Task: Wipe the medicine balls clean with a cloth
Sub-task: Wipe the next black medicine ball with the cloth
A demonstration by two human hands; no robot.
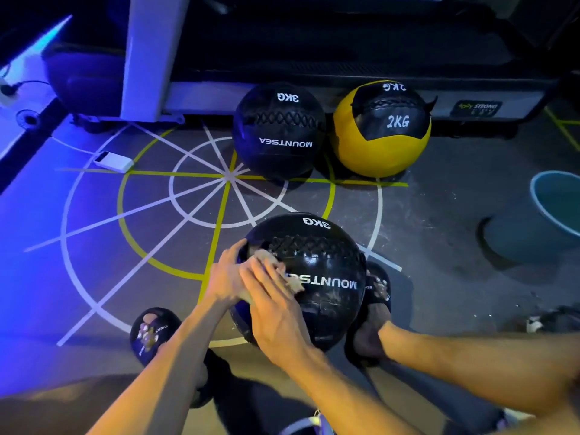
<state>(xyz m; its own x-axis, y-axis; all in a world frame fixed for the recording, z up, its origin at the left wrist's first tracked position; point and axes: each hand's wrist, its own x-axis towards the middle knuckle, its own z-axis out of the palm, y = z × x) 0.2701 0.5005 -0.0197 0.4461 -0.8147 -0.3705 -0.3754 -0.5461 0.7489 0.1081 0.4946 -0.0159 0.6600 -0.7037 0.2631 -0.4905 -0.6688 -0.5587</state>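
A black 3KG medicine ball (326, 277) marked MOUNTSEA sits on the floor between my feet. My right hand (273, 309) lies flat with straight fingers on the ball's left side and presses a pale cloth (295, 285) against it. My left hand (224, 274) rests with stretched fingers on the ball's left edge, partly tucked under my right hand. Most of the cloth is hidden under the hands. A second black 3KG ball (279, 130) and a yellow-and-black 2KG ball (381, 130) stand side by side farther back.
Both far balls lean against the base of a gym machine (345, 58) with a white post (150, 58). A white power bank (113, 161) with a cable lies at the left. A blue basin (558, 199) sits at the right edge. My slippered feet (376, 290) flank the near ball.
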